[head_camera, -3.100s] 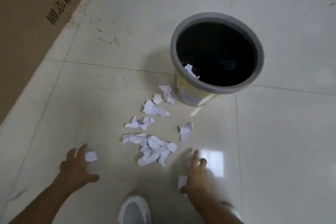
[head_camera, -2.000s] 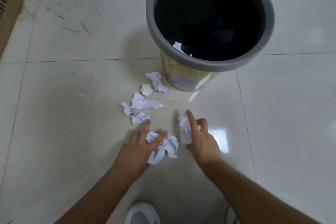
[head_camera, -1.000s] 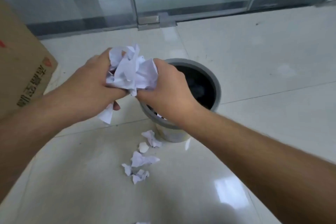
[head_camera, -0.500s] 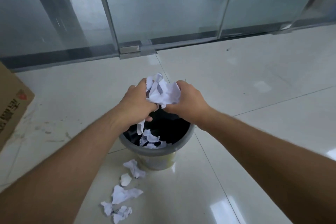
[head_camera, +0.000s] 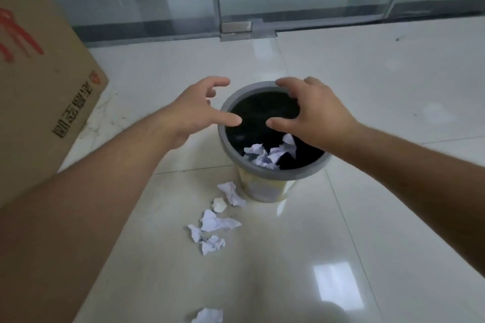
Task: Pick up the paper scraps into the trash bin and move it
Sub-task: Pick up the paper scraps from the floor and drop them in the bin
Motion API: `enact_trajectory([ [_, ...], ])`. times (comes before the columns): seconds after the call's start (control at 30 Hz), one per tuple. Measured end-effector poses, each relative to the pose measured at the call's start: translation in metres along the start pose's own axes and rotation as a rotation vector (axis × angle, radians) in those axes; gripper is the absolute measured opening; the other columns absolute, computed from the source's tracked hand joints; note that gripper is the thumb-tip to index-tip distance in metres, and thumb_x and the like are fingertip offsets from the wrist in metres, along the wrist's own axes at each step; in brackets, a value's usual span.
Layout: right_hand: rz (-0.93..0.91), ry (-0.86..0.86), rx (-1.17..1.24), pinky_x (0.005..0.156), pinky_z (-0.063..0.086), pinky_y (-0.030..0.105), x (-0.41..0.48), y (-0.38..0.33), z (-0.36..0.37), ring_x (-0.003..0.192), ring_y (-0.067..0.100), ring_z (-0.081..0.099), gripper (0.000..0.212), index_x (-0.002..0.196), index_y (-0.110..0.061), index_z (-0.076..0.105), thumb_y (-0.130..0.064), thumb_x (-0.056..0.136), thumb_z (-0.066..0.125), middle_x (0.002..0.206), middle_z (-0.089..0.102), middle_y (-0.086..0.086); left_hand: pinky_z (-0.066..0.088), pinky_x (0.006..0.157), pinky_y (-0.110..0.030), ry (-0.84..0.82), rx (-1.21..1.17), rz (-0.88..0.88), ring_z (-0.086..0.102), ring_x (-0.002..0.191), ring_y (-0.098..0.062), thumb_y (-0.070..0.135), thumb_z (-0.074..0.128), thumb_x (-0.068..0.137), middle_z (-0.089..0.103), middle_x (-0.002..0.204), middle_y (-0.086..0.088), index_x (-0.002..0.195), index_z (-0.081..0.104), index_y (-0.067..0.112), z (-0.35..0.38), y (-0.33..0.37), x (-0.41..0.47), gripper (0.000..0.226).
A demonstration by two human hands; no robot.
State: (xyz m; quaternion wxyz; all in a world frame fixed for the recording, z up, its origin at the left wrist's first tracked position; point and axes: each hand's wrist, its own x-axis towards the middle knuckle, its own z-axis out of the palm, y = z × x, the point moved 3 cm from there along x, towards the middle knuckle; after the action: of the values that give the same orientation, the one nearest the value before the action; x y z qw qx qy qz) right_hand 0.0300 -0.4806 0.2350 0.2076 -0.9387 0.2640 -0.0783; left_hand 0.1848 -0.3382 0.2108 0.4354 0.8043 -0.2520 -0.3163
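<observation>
A round trash bin [head_camera: 301, 174] with a grey rim, black liner and yellow body stands on the tiled floor. Crumpled white paper scraps [head_camera: 267, 156] lie inside it at the near side. My left hand [head_camera: 199, 110] hovers over the bin's left rim, fingers spread and empty. My right hand [head_camera: 312, 110] hovers over the bin's mouth, also spread and empty. Several more scraps lie on the floor in front of the bin: one by its base [head_camera: 232, 193], a small ball [head_camera: 220, 204], a flat one [head_camera: 217, 221], a printed one [head_camera: 211, 244], and one at the bottom edge [head_camera: 208, 316].
A large cardboard box [head_camera: 39, 92] stands at the left. Glass doors with a metal floor fitting [head_camera: 237, 27] close off the back. The glossy tiled floor [head_camera: 380, 92] stretches right of the bin.
Both hands held a bundle of scraps over the bin; they have opened and the bundle now lies inside the bin. The view has tilted down slightly.
</observation>
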Motion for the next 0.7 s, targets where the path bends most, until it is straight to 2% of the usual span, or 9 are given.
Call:
enact_trajectory([
  [0.07,-0.194,0.066,0.100,0.081,0.050,0.028,-0.019,-0.030,0.014,0.090,0.009,0.053,0.050,0.124,-0.026,0.057,-0.042,0.079,0.070,0.104,0.054,-0.007,0.043,0.092,-0.036,0.032,0.037,-0.077,0.044,0.126,-0.022,0.017,0.090,0.066,0.041,0.147,-0.004,0.140,0.046,0.034,-0.020,-0.040,-0.009,0.088],
  [0.17,-0.387,-0.067,0.198,0.073,0.045,0.024,-0.054,-0.060,0.070,0.080,0.003,0.046,0.036,0.111,-0.022,0.063,-0.038,0.079,0.070,0.095,0.052,-0.010,0.044,0.096,-0.036,-0.062,0.266,-0.233,0.045,0.123,-0.020,0.023,0.093,0.061,0.040,0.147,-0.007,0.144,0.041,0.032,-0.026,-0.119,-0.032,0.099],
  [0.27,-0.277,-0.320,0.217,0.086,0.049,0.032,-0.070,-0.050,0.150,0.101,0.012,0.053,0.053,0.121,-0.026,0.057,-0.040,0.074,0.075,0.115,0.053,-0.004,0.042,0.105,-0.041,-0.215,0.553,-0.308,0.040,0.132,-0.027,0.035,0.093,0.056,0.039,0.145,-0.008,0.147,0.034,0.033,-0.005,-0.186,-0.062,0.108],
  [0.37,-0.106,-0.464,0.124,0.104,0.040,0.041,-0.069,-0.020,0.220,0.125,0.025,0.043,0.096,0.138,-0.029,0.039,-0.056,0.056,0.081,0.136,0.043,0.002,0.045,0.102,-0.046,-0.328,0.756,-0.307,0.037,0.131,-0.031,0.041,0.090,0.057,0.032,0.143,-0.007,0.149,0.026,0.033,0.038,-0.238,-0.109,0.113],
  [0.43,-0.073,-0.506,0.025,0.110,0.033,0.049,-0.067,-0.006,0.254,0.132,0.033,0.035,0.117,0.144,-0.033,0.025,-0.063,0.046,0.081,0.145,0.035,0.007,0.051,0.095,-0.047,-0.420,0.878,-0.257,0.034,0.130,-0.032,0.046,0.088,0.056,0.021,0.149,-0.007,0.149,0.017,0.037,0.072,-0.263,-0.150,0.117],
  [0.53,-0.061,-0.547,-0.077,0.114,0.026,0.051,-0.066,0.002,0.285,0.141,0.038,0.021,0.127,0.147,-0.036,0.012,-0.060,0.047,0.085,0.156,0.017,0.012,0.055,0.083,-0.049,-0.550,0.890,-0.205,0.037,0.129,-0.037,0.044,0.090,0.053,0.009,0.159,-0.011,0.142,0.018,0.046,0.120,-0.283,-0.204,0.114],
  [0.57,-0.061,-0.544,-0.098,0.114,0.025,0.052,-0.063,0.004,0.293,0.142,0.038,0.019,0.129,0.147,-0.037,0.009,-0.059,0.046,0.085,0.157,0.013,0.012,0.058,0.068,-0.050,-0.557,0.917,-0.171,0.050,0.119,-0.039,0.048,0.092,0.041,0.019,0.157,-0.015,0.138,0.028,0.046,0.130,-0.289,-0.213,0.116],
  [0.63,-0.038,-0.537,-0.098,0.114,0.025,0.052,-0.057,0.010,0.306,0.142,0.039,0.018,0.132,0.148,-0.039,0.007,-0.056,0.044,0.087,0.158,0.010,0.012,0.052,0.037,-0.039,-0.585,0.951,-0.230,0.068,0.086,-0.032,0.057,0.089,0.008,0.046,0.139,-0.019,0.128,0.053,0.042,0.139,-0.310,-0.216,0.126],
  [0.7,-0.015,-0.540,-0.087,0.114,0.025,0.051,-0.049,0.012,0.316,0.141,0.039,0.020,0.131,0.149,-0.038,0.009,-0.049,0.046,0.090,0.156,0.010,0.014,0.047,0.036,-0.036,-0.459,0.957,-0.184,0.066,0.080,-0.031,0.057,0.087,0.010,0.049,0.139,-0.020,0.133,0.055,0.039,0.143,-0.323,-0.202,0.129],
])
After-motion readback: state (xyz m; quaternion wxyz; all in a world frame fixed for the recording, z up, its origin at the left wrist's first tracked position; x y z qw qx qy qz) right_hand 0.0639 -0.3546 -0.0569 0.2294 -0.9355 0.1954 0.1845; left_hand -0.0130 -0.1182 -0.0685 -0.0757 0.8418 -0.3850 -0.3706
